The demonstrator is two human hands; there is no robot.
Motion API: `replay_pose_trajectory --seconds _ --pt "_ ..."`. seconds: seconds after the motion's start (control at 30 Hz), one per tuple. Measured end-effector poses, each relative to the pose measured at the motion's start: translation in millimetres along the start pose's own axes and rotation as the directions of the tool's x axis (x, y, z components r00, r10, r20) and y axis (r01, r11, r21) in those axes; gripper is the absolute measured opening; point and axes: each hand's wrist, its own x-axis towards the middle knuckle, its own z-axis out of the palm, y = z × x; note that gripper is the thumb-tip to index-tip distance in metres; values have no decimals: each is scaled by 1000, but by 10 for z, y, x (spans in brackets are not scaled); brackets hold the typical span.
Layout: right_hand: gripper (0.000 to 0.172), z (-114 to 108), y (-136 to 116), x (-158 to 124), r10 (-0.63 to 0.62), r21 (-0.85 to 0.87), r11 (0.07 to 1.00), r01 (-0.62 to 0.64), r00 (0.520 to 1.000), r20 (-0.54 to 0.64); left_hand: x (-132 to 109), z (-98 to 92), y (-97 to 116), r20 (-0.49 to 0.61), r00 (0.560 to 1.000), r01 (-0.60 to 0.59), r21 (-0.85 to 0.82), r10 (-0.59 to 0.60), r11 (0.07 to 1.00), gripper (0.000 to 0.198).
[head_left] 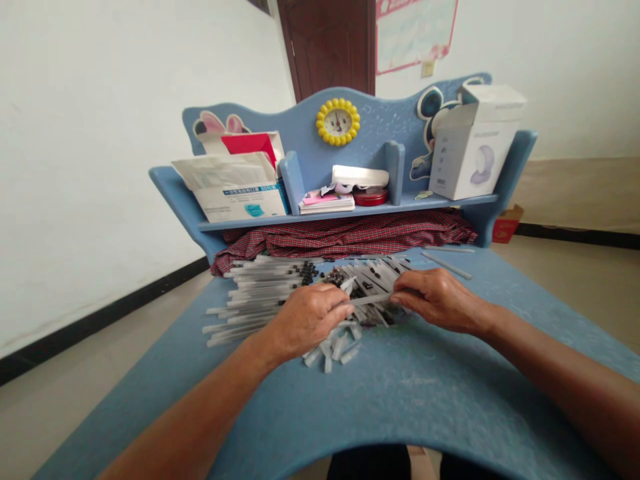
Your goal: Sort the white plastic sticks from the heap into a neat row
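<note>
A thin translucent plastic tube (370, 301) spans the gap between my two hands, above the blue desk (425, 387). My left hand (313, 317) pinches its left end between thumb and fingers. At its right end, my right hand (440, 299) is closed on it the same way. Left of my left hand lies a stack of long translucent tubes (250, 293), roughly parallel, with small black tips (306, 272) toward the middle. Behind the held tube is a loose heap of clear and black pieces (373, 272). Several short clear pieces (337, 347) are scattered below my left hand.
A red plaid cloth (350, 233) lies bunched under the desk's shelf (320, 217). The shelf holds a mask box (240, 200), papers, a red round tin (370, 197) and a white carton (475, 147). Loose tubes (447, 265) lie at the back right.
</note>
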Motion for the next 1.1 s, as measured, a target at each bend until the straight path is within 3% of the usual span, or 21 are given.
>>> replay_pose_trajectory --seconds 0.23,0.43,0.6,1.1 --pt "25 12 13 -2 29 3 1000 -29 999 24 0 24 -32 6 1000 0 -26 0 1000 20" --pt "29 26 20 -9 -96 -20 995 98 992 78 1 -12 59 4 997 -72 -18 72 997 27" --pt "31 26 15 -12 -131 -29 990 136 984 122 1 -32 65 26 996 -87 -16 88 996 28" --pt "37 -53 -12 20 -176 -52 982 179 982 67 4 -262 143 49 998 -34 -52 36 998 29"
